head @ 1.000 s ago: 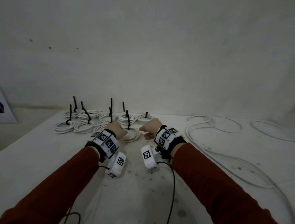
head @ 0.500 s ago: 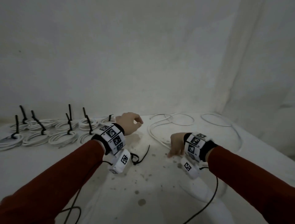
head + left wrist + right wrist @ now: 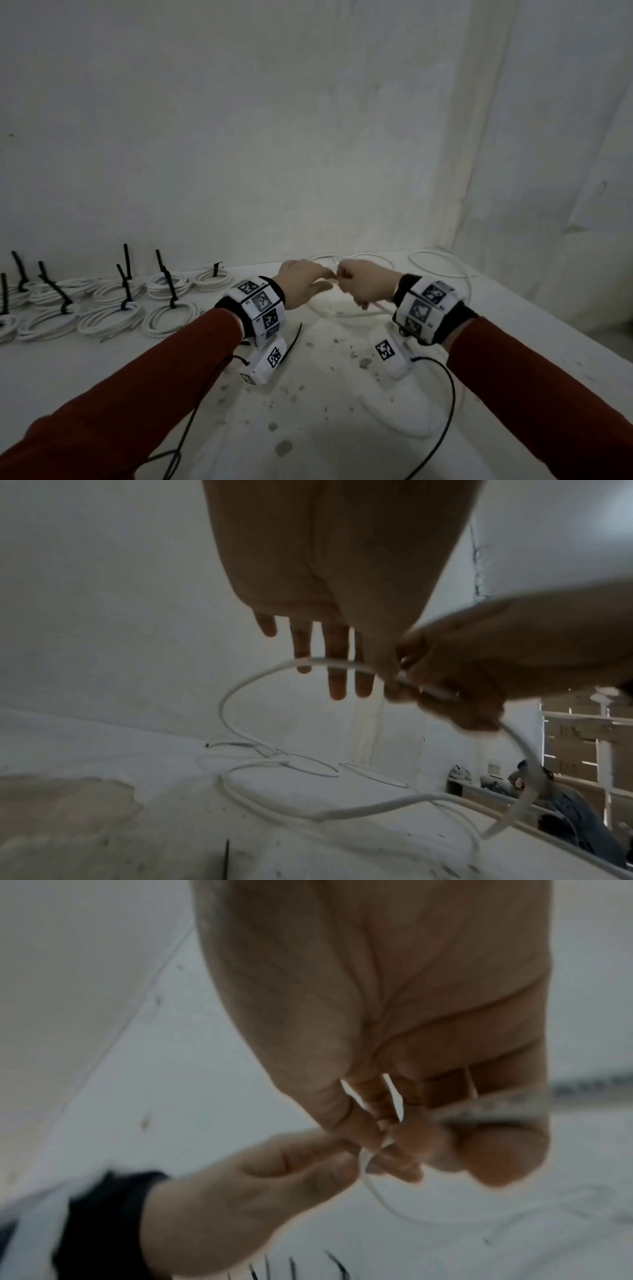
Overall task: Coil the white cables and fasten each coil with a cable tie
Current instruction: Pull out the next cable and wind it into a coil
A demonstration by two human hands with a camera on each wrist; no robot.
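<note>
Starting a new coil

The right hand (image 3: 364,286) pinches a loose white cable (image 3: 240,691) above the desk (image 3: 325,404). The left hand (image 3: 301,282) pinches it too, its other fingers spread. Tied coils (image 3: 113,308) lie far left. Next, I think: wind loops, then grab the black tie (image 3: 293,344).

The head view looks forward and down over the bench (image 3: 102,370) toward a wall corner. Both wrist views sit close under the palms, sharing the meeting hands (image 3: 337,277).

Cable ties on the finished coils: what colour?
Black. The cable ties stand up from the white coils at the table's left, clearest in the head view.
</note>
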